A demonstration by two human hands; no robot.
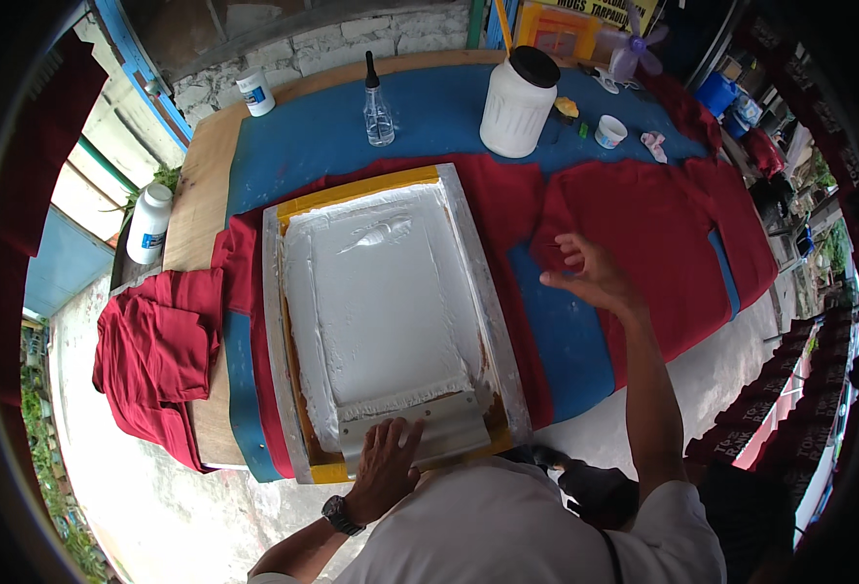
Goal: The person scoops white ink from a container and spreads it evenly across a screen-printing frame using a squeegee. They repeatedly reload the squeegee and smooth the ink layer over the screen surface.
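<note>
A screen-printing frame [488, 292] lies over a dark red shirt, its mesh coated with thick white ink [381, 302]. Across the frame's near end sits a wide metal squeegee [454, 423], with a ridge of white ink along its far edge. My left hand [387, 457] grips the squeegee near its left part, fingers laid over the metal; a watch is on that wrist. My right hand [590, 277] is raised right of the frame, holding nothing, fingers apart and loosely bent. Beneath it are the blue table cover and a second red shirt [644, 263].
At the far side stand a large white jar with a black lid [519, 102], a clear dropper bottle [378, 112] and a small white tub [610, 131]. White bottles [150, 224] stand at the left. A folded red shirt [157, 341] hangs over the left edge.
</note>
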